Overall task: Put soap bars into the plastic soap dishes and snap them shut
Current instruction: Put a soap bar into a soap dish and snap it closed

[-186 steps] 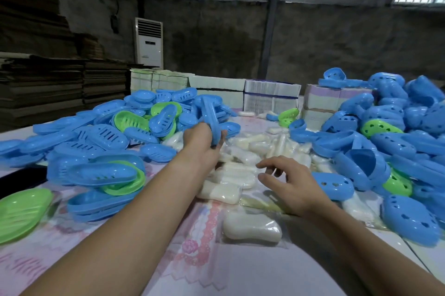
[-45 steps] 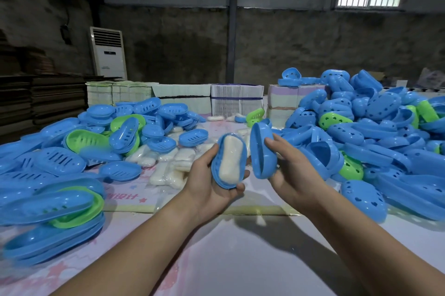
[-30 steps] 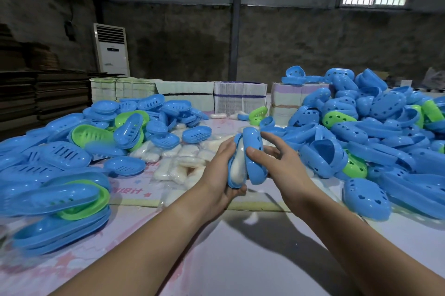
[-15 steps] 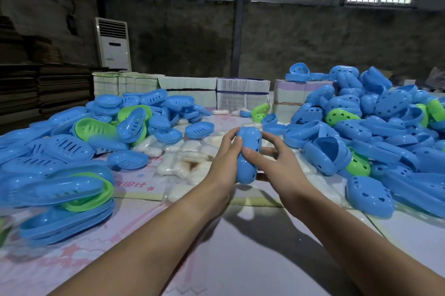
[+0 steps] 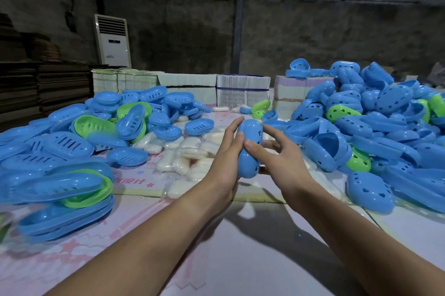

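I hold a closed blue soap dish [image 5: 250, 149] upright above the table, its two halves pressed together. My left hand [image 5: 225, 158] grips its left side and my right hand [image 5: 277, 161] presses on the right side, thumb on the front. The soap bar inside is hidden. Several wrapped white soap bars [image 5: 190, 151] lie on the table just behind my hands.
A pile of blue and green dish bases [image 5: 79, 141] covers the left of the table. A larger pile of blue and green lids [image 5: 375, 132] fills the right. Stacked paper bundles [image 5: 240, 91] stand along the far edge. Bare table surface [image 5: 240, 235] lies under my forearms.
Earlier my left hand held an open base with a soap bar and my right hand held a lid. The lid came onto the base, and both hands now squeeze the closed dish.
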